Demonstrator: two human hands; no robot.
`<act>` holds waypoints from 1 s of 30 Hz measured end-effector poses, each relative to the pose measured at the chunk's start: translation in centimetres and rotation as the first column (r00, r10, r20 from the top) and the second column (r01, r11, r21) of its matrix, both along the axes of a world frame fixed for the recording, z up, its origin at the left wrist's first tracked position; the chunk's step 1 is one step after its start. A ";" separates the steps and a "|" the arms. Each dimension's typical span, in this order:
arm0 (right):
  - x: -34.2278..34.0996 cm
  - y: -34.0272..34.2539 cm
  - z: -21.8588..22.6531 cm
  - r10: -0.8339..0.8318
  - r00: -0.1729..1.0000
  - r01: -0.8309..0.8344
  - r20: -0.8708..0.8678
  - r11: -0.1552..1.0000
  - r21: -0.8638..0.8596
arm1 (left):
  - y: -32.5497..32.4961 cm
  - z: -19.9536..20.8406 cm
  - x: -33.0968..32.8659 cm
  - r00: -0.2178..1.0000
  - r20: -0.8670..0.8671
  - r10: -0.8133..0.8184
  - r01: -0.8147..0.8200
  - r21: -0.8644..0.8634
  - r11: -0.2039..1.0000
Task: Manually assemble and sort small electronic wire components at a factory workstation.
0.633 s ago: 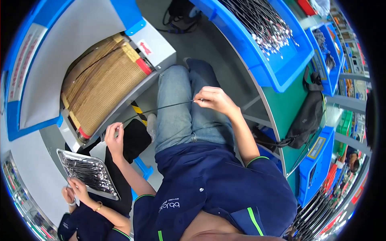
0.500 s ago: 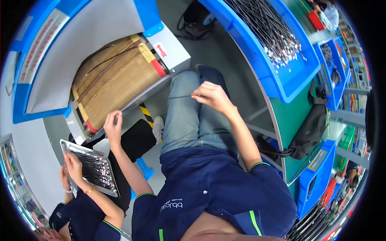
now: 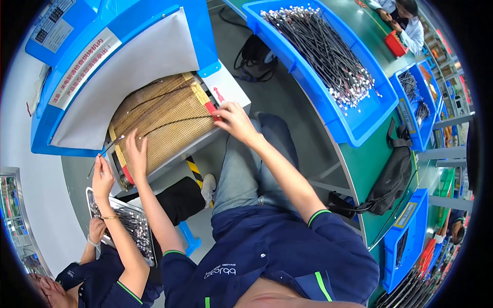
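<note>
Hands apart: L hand [image 3: 137, 158] spread by L tip of blk cable [image 3: 174, 122], which lies across mesh belt [image 3: 169, 137]; R hand [image 3: 237, 123] at other end, can't tell if pinching. Cable prob. light, springy; ends fragile, so grip sheath nr tips.

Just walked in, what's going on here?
The person's right hand pinches one end of a black cable running across a tan mesh belt; the left hand is near the other end, its grip unclear. A co-worker's hand at left holds another cable, with a metal tray of cables in front of that person. A blue bin with a pile of dark cables sits on the green table.
</note>
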State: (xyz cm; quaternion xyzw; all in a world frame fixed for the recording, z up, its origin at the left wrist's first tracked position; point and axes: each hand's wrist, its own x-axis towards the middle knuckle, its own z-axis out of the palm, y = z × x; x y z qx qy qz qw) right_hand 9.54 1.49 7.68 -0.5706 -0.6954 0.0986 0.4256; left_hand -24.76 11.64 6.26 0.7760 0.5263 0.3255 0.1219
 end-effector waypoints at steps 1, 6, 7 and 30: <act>0.7 -1.8 0.3 -0.005 0.998 0.002 -0.056 0.998 -0.056 | -0.9 0.3 1.1 0.998 0.056 0.009 -0.009 0.004 1.000; 4.3 -14.6 4.3 0.033 0.979 -0.101 -0.201 0.936 -0.336 | -10.3 1.9 8.3 0.947 0.281 -0.157 0.205 -0.150 0.967; 5.6 -17.2 5.9 0.111 0.957 -0.220 -0.266 0.880 -0.422 | -12.3 2.2 10.3 0.920 0.330 -0.214 0.290 -0.204 0.935; 23.9 -9.2 31.0 -0.249 0.763 0.587 0.597 0.653 -0.478 | -31.5 6.5 23.7 0.504 0.498 -0.705 0.821 -0.531 0.212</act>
